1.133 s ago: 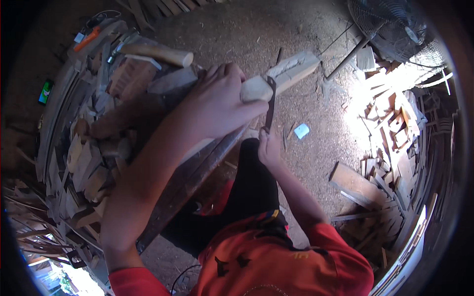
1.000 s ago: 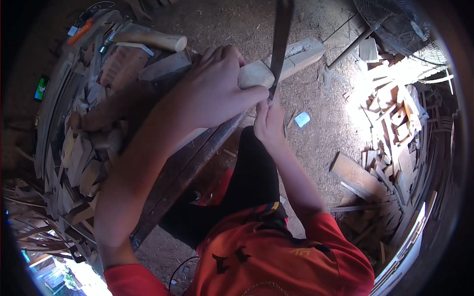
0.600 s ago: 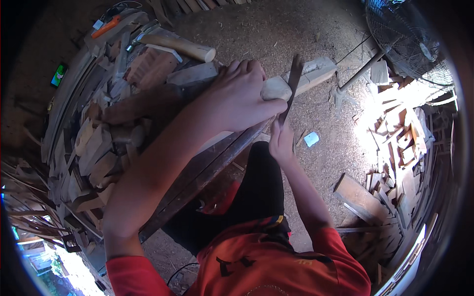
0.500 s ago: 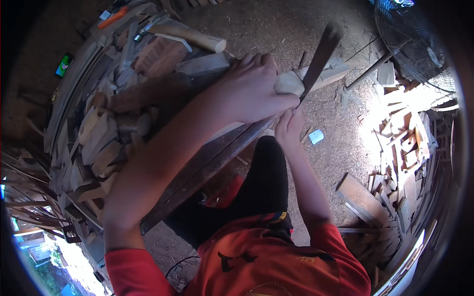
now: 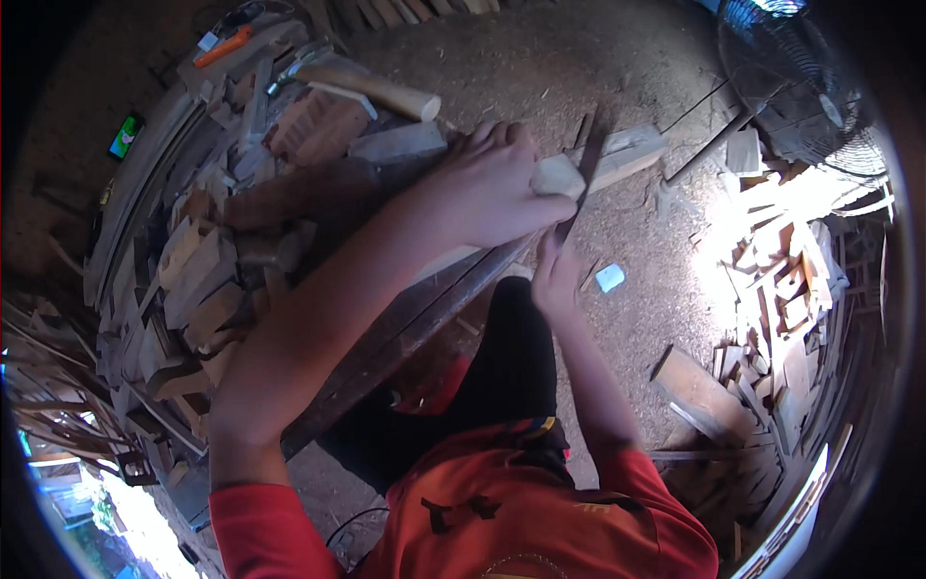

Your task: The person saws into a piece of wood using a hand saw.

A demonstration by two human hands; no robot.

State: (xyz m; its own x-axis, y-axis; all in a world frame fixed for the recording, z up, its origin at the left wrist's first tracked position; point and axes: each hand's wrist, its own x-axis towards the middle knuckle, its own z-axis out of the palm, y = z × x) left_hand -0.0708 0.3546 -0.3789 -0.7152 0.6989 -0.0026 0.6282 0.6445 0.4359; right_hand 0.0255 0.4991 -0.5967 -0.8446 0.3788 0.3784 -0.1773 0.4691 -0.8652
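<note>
My left hand (image 5: 492,183) is closed over a pale wood piece (image 5: 558,177), pressing it down at the end of a dark wooden bench (image 5: 439,294). The rounded end of the piece sticks out past my thumb. My right hand (image 5: 557,278), lower and nearer to me, grips the near end of a long, flat, dark file (image 5: 590,154). The file stands steeply against the end of the wood piece, its far part blurred by motion. Its handle is hidden in my fingers. Behind it, a squared wood block (image 5: 627,154) juts out to the right.
Offcuts (image 5: 198,275) are heaped on the bench's left side, with a wooden-handled hammer (image 5: 371,89) and an orange-handled tool (image 5: 224,46). A fan (image 5: 805,92) stands at the far right, above a pile of scrap wood (image 5: 791,309). A pale blue item (image 5: 610,278) lies on the floor.
My right hand has drawn the file down toward me, so less of it shows beyond the wood piece. My left hand stays on the wood, nearly unmoved.
</note>
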